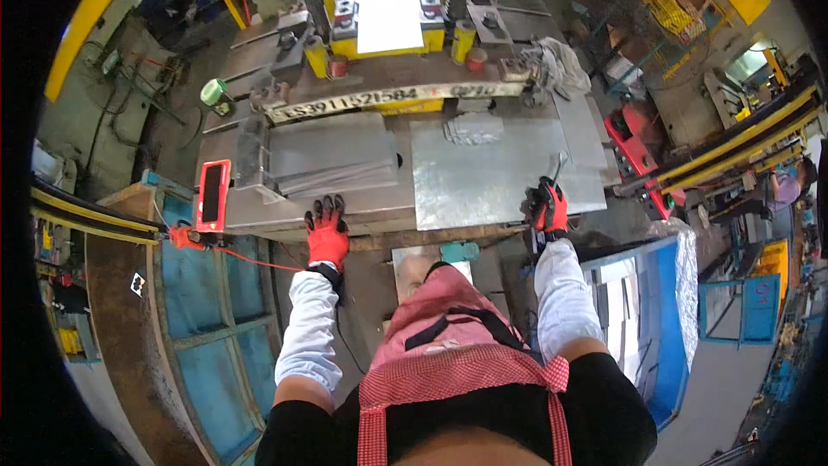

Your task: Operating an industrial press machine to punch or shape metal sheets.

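Observation:
My left hand (327,233), in a red glove with black fingertips, lies with its fingers stretched out on the front edge of the metal press table (379,216), just before a stack of grey metal sheets (336,155). My right hand (549,209), gloved the same way, is closed at the right front edge of a wide, flat metal sheet (483,177). From its fingers a slim metal tool (561,166) with a rounded end points up and away; its lower part is hidden in the hand. Small metal pieces (473,129) lie at the sheet's far edge.
Beyond a crossbar stands a yellow-based die (388,41) with a bright plate (390,17) on it. A red-framed box (213,196) sits at the table's left corner, a grey cloth (561,65) at the back right. Blue bins (194,267) flank me, one holding sheet pieces (625,306).

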The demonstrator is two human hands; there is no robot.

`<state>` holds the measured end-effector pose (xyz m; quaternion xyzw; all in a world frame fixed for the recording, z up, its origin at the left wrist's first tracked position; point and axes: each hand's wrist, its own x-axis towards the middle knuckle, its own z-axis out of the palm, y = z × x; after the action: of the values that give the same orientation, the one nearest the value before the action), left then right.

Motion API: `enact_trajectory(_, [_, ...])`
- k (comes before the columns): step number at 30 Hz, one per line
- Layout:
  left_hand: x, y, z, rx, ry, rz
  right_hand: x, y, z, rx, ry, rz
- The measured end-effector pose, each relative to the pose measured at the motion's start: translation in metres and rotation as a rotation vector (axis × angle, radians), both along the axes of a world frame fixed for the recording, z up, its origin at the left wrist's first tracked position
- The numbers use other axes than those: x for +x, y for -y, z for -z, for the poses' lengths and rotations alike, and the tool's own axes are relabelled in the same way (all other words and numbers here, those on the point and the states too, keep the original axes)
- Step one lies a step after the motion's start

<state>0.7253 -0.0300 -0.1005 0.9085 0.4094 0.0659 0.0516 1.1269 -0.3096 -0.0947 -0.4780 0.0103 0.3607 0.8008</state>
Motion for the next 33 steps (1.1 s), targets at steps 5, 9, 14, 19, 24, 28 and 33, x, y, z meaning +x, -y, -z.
enact_trajectory(5, [-0.001, 0.003, 0.000, -0.110, -0.138, -0.063, 0.005, 0.004, 0.014, -0.024, -0.012, 0.005])
enact_trajectory(9, [0.002, 0.003, -0.006, -0.045, -0.080, -0.042, -0.018, -0.002, -0.026, -0.055, 0.062, 0.055])
enact_trajectory(14, [0.003, 0.007, -0.017, -0.094, -0.091, -0.058, -0.045, -0.053, -0.133, -0.133, 0.353, -0.191])
enact_trajectory(19, [0.037, 0.013, -0.106, -0.545, -0.332, -0.253, -0.003, -0.165, -0.197, -0.043, 0.808, -0.689])
enact_trajectory(24, [0.111, 0.009, -0.166, -0.488, 0.489, -0.064, 0.029, -0.325, -0.219, 0.343, 0.842, -0.929])
enact_trajectory(28, [0.246, -0.050, -0.178, -1.358, 1.249, -0.073, 0.110, -0.392, -0.168, 0.261, 1.082, -0.828])
enact_trajectory(33, [0.261, -0.118, -0.149, -1.928, 1.754, 0.288, 0.016, -0.282, -0.221, 0.502, 1.299, -0.523])
